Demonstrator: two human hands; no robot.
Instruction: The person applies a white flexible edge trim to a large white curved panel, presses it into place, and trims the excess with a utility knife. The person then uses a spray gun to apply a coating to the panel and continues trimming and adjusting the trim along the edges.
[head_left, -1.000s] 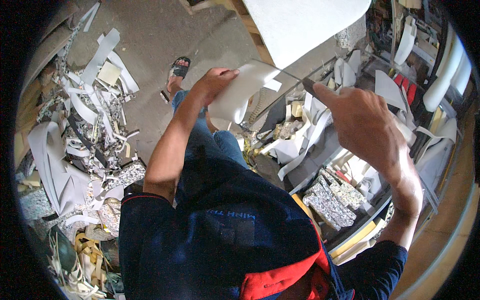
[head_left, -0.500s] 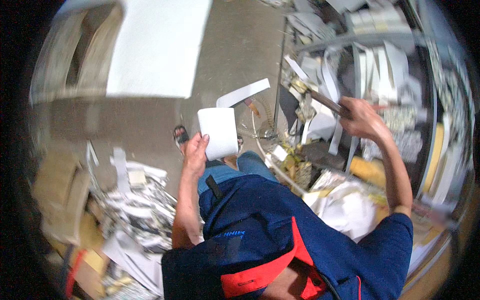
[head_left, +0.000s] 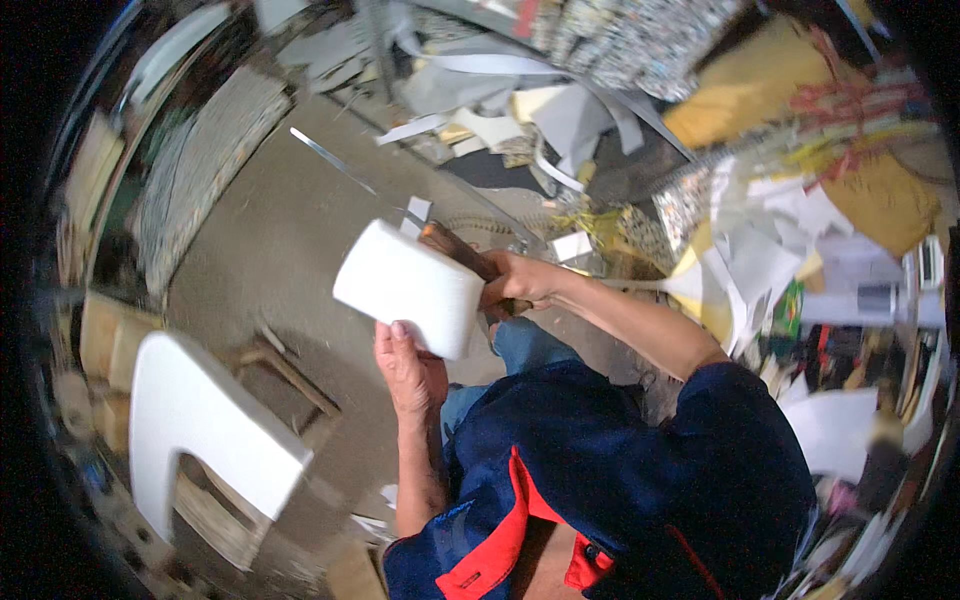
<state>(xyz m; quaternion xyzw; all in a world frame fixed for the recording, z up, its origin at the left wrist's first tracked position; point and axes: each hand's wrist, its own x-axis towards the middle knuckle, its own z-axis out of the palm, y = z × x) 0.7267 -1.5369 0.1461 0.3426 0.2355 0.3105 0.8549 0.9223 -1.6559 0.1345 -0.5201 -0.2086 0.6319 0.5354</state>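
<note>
My left hand grips a white foam block with rounded edges, thumb pressed on its lower edge. Close beside the block, my right hand is wrapped round the brown wooden handle of a long thin knife. The knife's narrow blade points away to the upper left, past the far side of the block. Part of the handle is hidden behind the block, and I cannot tell whether the two touch.
A large white foam panel with a cut-out stands at the lower left. Stacked speckled foam sheets are at the far left. White and grey offcuts lie ahead; yellow foam and more scraps fill the right.
My right hand has come in from the right with the knife, close to the foam block. The block has tilted in my left hand. My view has turned toward the right.
</note>
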